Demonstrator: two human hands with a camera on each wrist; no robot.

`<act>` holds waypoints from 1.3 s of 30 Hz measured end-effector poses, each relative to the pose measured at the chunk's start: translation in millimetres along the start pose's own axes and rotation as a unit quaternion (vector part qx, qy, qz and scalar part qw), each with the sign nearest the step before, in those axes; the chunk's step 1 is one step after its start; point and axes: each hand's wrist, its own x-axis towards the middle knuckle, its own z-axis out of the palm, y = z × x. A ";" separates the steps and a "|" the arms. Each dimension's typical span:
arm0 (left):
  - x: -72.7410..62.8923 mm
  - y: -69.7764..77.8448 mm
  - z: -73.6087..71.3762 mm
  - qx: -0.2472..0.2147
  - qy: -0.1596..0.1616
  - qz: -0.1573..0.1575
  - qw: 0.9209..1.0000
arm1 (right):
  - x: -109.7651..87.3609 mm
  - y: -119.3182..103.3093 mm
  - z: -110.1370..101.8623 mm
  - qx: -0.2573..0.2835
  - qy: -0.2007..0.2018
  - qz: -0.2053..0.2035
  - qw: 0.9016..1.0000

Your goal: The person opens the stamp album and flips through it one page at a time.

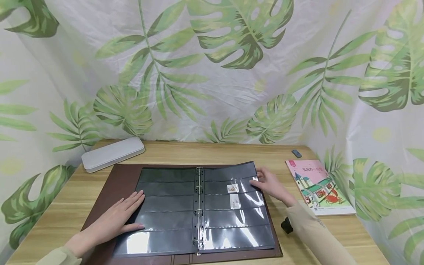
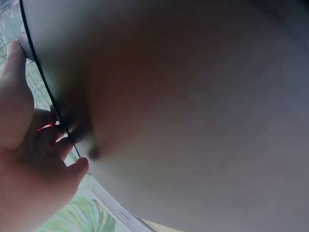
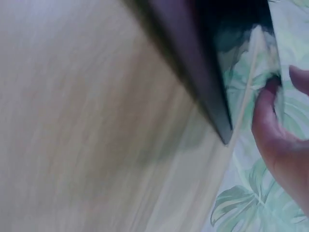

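A brown ring-bound stamp album (image 1: 104,187) lies spread on the table, with black pocket pages on both sides of its metal rings (image 1: 199,200). Two small stamps (image 1: 233,188) sit in pockets of the right page (image 1: 218,221). My right hand (image 1: 273,186) pinches that page's outer edge near the top corner, which is lifted a little; in the right wrist view, fingers (image 3: 268,113) meet the glossy sheet. My left hand (image 1: 114,219) rests on the outer part of the left page (image 1: 165,202), fingers extended.
A pale oblong case (image 1: 112,154) stands at the table's back left. At the right lie a picture book (image 1: 319,187) with a crab on its cover and a small dark grey object (image 1: 296,153). A black item (image 1: 286,225) is partly behind the right sleeve. A leaf-patterned curtain (image 1: 212,73) hangs behind.
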 end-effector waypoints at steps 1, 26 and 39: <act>0.0 0.0 0.3 0.001 0.002 0.002 1.000 | -1.8 -0.7 -1.4 0.016 -0.013 0.015 1.000; -0.5 -0.8 1.5 0.000 0.006 0.004 1.000 | -10.7 -38.7 -46.8 0.221 -0.194 0.057 0.954; 0.8 -0.8 -2.0 0.003 0.010 0.020 1.000 | -7.8 -78.7 -53.8 0.251 -0.181 0.038 0.950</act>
